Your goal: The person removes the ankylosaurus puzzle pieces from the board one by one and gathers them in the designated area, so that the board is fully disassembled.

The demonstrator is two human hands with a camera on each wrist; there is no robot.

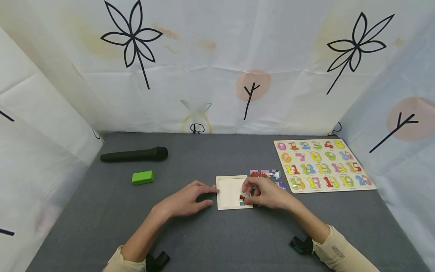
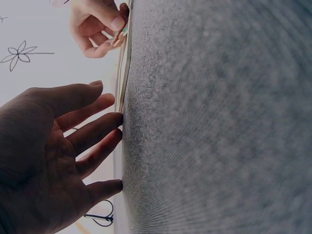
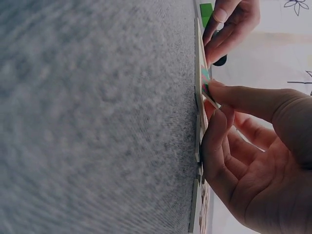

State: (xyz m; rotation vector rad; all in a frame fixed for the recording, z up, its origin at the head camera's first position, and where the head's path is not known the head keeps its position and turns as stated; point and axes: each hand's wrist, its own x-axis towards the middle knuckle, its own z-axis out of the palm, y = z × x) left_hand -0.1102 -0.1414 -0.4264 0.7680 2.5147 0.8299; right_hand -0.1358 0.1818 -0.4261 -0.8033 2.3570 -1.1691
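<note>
A shallow wooden puzzle tray [image 1: 228, 194] lies in the middle of the grey table. My right hand [image 1: 266, 192] pinches a small puzzle piece [image 3: 210, 97] between thumb and fingers, tilted over the tray's right side. Part of a colourful picture piece [image 1: 242, 199] shows at the tray's lower right, partly covered by that hand. My left hand [image 1: 192, 198] has its fingers extended, the index fingertip right at the tray's left edge. In the left wrist view its other fingertips reach down to the table. More puzzle pieces [image 1: 265, 173] with purple pictures lie behind the right hand, partly hidden.
A number puzzle board [image 1: 323, 166] lies at the right, just beyond the loose pieces. At the left are a green block [image 1: 142, 177] and a black microphone [image 1: 134, 155]. White cloth walls [image 1: 217, 75] stand around the table's back and sides.
</note>
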